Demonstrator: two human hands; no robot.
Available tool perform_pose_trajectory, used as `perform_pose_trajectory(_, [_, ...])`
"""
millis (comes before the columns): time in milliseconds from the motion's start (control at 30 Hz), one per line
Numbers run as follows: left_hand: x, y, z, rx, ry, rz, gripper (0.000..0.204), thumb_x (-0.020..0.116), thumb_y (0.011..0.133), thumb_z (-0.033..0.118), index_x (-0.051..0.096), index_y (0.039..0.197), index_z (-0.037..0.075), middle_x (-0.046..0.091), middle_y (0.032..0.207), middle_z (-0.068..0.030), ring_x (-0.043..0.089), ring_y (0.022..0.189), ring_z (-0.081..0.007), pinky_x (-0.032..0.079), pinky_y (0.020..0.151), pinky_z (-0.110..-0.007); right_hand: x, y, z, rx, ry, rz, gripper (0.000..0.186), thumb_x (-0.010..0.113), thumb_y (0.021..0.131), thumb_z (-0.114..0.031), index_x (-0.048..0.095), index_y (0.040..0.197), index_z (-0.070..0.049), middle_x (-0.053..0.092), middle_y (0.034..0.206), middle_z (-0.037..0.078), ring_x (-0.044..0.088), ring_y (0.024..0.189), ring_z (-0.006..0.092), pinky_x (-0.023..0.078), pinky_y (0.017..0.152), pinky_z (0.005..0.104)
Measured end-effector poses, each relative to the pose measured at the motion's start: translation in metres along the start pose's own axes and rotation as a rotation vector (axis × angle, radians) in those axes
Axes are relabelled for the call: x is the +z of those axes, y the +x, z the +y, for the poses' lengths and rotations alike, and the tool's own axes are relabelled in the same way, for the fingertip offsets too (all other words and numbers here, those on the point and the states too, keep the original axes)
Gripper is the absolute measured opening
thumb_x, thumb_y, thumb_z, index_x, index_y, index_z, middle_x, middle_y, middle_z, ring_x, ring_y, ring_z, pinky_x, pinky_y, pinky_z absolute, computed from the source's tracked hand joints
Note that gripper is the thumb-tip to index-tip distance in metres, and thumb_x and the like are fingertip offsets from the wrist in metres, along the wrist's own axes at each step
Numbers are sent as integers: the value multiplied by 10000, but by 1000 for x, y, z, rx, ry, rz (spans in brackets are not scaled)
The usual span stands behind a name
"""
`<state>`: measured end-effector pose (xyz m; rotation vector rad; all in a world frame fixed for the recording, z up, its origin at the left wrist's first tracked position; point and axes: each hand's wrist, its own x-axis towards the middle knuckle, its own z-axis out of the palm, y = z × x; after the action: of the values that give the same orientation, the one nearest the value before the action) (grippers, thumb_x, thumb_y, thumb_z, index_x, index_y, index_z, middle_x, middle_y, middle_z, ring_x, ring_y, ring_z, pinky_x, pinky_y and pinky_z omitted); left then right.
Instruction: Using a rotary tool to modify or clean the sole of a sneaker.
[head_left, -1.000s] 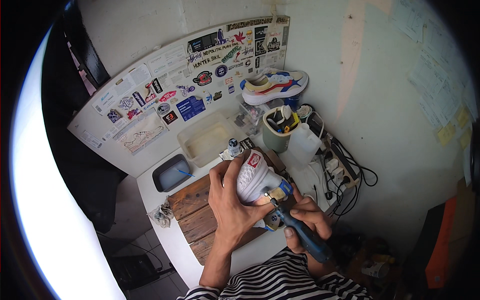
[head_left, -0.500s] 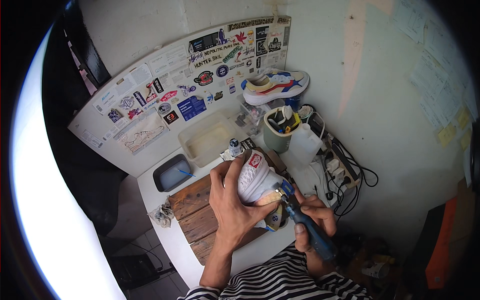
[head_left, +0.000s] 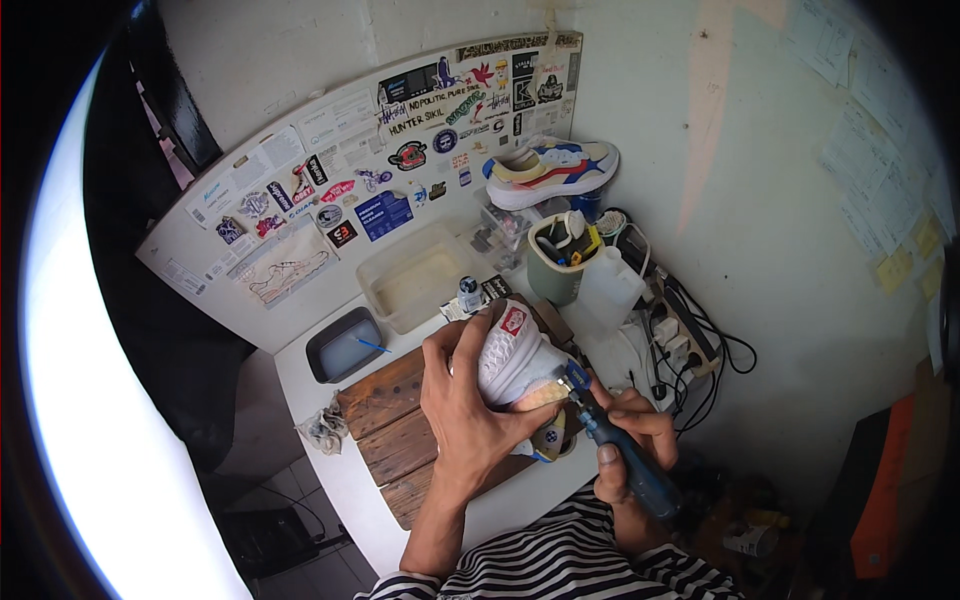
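Note:
My left hand [head_left: 455, 400] is wrapped round a white sneaker [head_left: 512, 365] with a textured sole and a red label, its thumb on the near side. The shoe is tilted over the wooden board, and a yellowish patch and blue parts show on its right side. In my right hand [head_left: 640, 425] is a dark blue rotary tool [head_left: 640, 470], its slim metal end touching or very close to the shoe's yellowish patch. The fingers partly cover both shoe and tool, so the exact contact cannot be made out.
Beyond the board [head_left: 385, 400] stand a small bottle [head_left: 470, 295], a grey tray of liquid [head_left: 330, 355] and a clear tub [head_left: 372, 300]. To the right are a green bin of tools [head_left: 553, 285], a white jug [head_left: 610, 290] and a power strip [head_left: 700, 340]. A crumpled rag [head_left: 322, 430] lies left.
My right hand and the rotary tool have shifted slightly right. The shoe has moved only a little; my left hand keeps the same hold.

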<state>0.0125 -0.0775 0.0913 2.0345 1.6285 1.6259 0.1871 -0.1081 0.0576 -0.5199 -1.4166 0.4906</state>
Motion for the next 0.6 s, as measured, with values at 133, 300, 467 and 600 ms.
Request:
perform_pose_trajectory(133, [-1,0,1,-27,4,-3,996,940,438,233,537,1328,41,536,1165,-178,628,1028,-361,547,859,-448,-2,2,-1,-87,-42,-72,274,590,897,-108,466,1081,53,556,856,168,539,712,190,449,1050,641])
perform_pose_trajectory(300, [2,1,4,-18,-15,-8,990,959,472,300,559,1355,97,565,1146,-159,617,1031,-349,544,807,-459,1,11,3,-118,-65,-54,272,612,883,-114,484,1062,45,565,820,165,567,705,197,478,1026,627])
perform_pose_trajectory(467, [1,1,-2,-52,-41,-51,1034,959,484,367,531,1380,77,549,1172,-163,593,1066,-354,513,875,-477,7,7,11,-96,-83,-98,312,604,923,-193,431,1095,2,535,912,158,504,741,197,470,1027,644])
perform_pose_trajectory(600, [-10,4,-17,-4,-118,-122,1087,955,509,395,481,1417,32,539,1194,-184,582,1102,-368,492,927,-478,2,8,14,-79,-73,-120,316,604,925,-203,431,1095,1,537,935,158,497,739,195,461,1037,642])
